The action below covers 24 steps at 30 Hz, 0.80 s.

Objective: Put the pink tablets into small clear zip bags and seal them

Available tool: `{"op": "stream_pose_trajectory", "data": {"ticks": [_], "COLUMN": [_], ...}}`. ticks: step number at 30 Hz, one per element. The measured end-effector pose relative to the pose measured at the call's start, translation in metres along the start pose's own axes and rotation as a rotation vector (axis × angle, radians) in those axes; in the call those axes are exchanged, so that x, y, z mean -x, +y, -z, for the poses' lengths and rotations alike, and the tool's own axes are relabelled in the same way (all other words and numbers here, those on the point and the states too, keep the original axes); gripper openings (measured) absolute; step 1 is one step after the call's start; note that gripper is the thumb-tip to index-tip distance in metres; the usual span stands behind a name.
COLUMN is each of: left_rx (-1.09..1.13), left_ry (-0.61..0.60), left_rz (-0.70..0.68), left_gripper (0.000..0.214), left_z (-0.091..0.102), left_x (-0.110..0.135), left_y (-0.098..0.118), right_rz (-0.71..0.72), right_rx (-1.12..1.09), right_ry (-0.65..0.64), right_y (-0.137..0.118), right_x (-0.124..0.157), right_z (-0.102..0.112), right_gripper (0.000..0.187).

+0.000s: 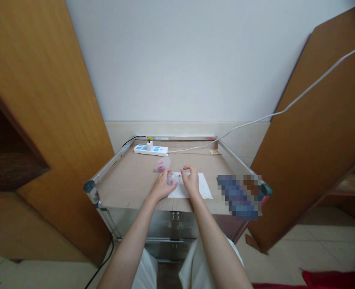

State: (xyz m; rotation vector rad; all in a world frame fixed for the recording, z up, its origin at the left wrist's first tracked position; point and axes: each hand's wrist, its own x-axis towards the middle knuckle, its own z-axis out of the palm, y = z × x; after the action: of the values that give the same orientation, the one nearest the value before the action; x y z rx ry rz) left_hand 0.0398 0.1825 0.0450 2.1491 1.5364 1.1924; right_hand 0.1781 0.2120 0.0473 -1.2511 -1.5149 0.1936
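My left hand (pixel 160 187) is closed around a small clear plastic bag (pixel 172 179) with pinkish-red bits in it. My right hand (pixel 191 181) hovers over a white sheet of paper (pixel 205 188), thumb and fingers curled into a pinch. Whatever it pinches, if anything, is too small to make out. A tiny dark red piece (pixel 180 175) shows just left of these fingertips. Behind my left hand, a second clear bag (pixel 163 164) with pink-red contents lies on the cardboard-covered tabletop (pixel 120 188).
A white power strip (pixel 158 151) with a plug in it lies at the back left. Its white cable (pixel 240 125) runs up to the right. A pixelated bluish item (pixel 236 196) is at the right edge. Metal rails border the top; wooden furniture stands on both sides.
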Motion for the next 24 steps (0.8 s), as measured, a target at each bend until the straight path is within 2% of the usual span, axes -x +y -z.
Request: {"op": "stream_pose_trajectory", "data": {"ticks": [3,7,10,13,16,20,24], "left_rx": [0.003,0.014,0.017,0.004,-0.002,-0.008,-0.015], "left_ry": [0.005,0.019,0.02,0.008,0.002,-0.008,-0.008], "left_rz": [-0.015,-0.033,-0.023,0.001,-0.003,0.0,0.003], "left_gripper": [0.045,0.044,0.044,0.046,0.045,0.044,0.044], "left_z": [-0.001,-0.002,-0.002,-0.002,-0.001,0.0,0.0], "left_x": [0.0,-0.001,-0.001,-0.002,-0.001,-0.001,-0.001], "left_y": [-0.001,-0.002,-0.002,-0.001,0.0,0.002,0.001], "right_rz": [0.077,0.15,0.149,0.095,0.041,-0.014,0.016], "right_rx": [-0.128,-0.147,-0.116,-0.09,0.013,0.274,0.405], "right_ry": [0.031,-0.054,-0.109,-0.077,-0.073,-0.221,-0.349], "right_y": [-0.01,-0.016,-0.014,-0.007,0.001,0.004,0.001], "right_x": [0.002,0.006,0.006,0.003,0.001,0.006,0.012], "right_z": [0.002,-0.001,-0.005,-0.006,-0.006,-0.007,-0.009], "right_gripper": [0.013,0.014,0.02,0.026,0.03,0.039,0.044]}}
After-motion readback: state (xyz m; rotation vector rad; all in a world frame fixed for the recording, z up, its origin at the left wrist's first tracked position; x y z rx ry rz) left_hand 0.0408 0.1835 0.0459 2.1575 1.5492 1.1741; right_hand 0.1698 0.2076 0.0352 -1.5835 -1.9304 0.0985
